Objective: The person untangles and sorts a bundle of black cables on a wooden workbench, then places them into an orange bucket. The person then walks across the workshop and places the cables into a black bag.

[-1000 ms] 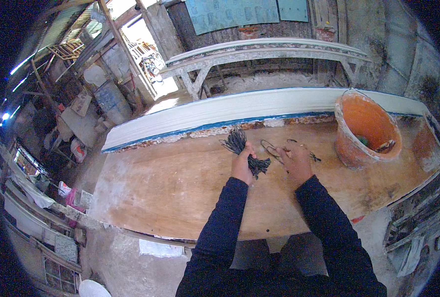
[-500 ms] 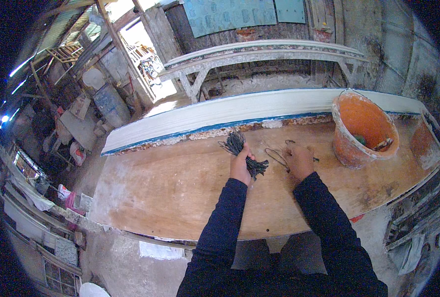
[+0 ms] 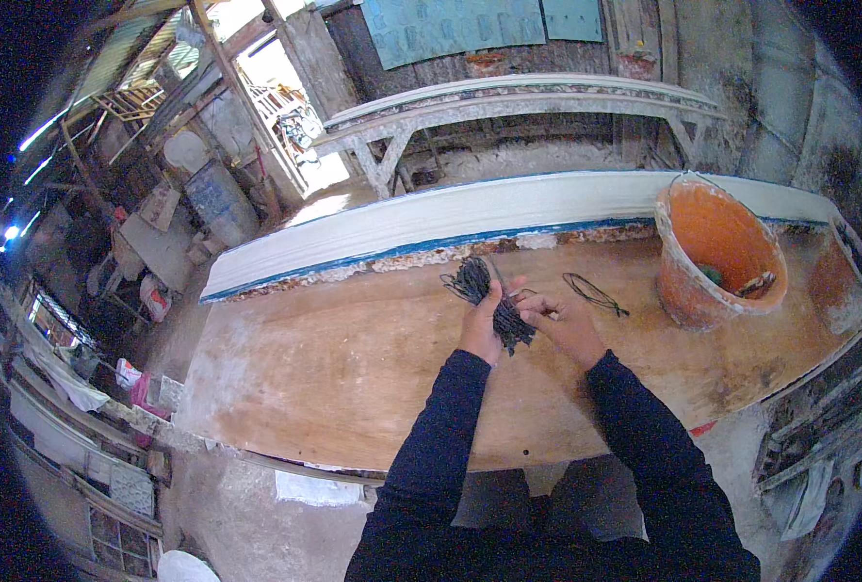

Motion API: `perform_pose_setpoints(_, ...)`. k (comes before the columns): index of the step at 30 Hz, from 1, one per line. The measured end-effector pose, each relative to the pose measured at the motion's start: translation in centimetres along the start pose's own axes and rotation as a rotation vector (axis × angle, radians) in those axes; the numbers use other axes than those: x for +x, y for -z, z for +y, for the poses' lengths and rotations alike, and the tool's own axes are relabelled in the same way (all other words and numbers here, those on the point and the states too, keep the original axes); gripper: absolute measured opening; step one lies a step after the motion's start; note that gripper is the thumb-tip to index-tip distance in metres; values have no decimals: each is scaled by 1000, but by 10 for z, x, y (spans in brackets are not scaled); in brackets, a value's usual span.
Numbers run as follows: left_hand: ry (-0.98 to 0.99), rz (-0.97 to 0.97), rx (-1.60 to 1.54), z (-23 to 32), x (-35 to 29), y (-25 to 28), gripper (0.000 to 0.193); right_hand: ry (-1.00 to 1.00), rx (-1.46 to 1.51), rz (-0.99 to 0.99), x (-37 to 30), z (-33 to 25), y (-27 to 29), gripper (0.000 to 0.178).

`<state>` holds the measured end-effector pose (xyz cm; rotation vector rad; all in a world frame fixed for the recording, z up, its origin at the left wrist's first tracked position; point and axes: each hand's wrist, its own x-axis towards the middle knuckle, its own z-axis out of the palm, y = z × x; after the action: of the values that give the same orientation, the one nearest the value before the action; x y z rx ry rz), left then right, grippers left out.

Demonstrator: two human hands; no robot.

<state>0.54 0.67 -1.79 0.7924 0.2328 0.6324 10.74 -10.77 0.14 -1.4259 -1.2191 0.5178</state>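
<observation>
My left hand (image 3: 483, 325) is closed round a bundle of thin dark cords (image 3: 472, 281), looped at the upper end and with loose ends sticking out below. Against the bundle's right side, my right hand (image 3: 564, 325) has its thumb and fingers drawn together in a pinch. What lies between those fingertips is too small to make out. A single looped dark cord (image 3: 594, 293) rests on the wooden tabletop (image 3: 353, 369), just beyond my right hand and apart from it.
An orange bucket (image 3: 678, 281) smeared with white stands at the right, with something green inside. Behind it on the right is another orange, white-crusted container (image 3: 843, 281). A long white moulding (image 3: 431, 220) with a blue edge runs along the table's far side. A white-stained bench (image 3: 508, 109) stands beyond.
My right hand has let go of the looped cord, which now lies on the table, and has moved left to the bundle. The bundle stays in my left hand, shifted slightly right.
</observation>
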Motion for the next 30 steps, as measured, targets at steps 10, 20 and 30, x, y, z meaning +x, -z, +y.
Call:
perform_pose_setpoints(10,10,117,79,8,-7,0,36,17,-46,38,-1,-6,-5,7)
perform_pose_setpoints(20,-108,137,8,9,-5,0,22,-137,-371,157,5,-10,16,21)
perform_pose_setpoints(30,-104,182,-70,20,-4,2,30,-368,-879,288,-1,19,82,14)
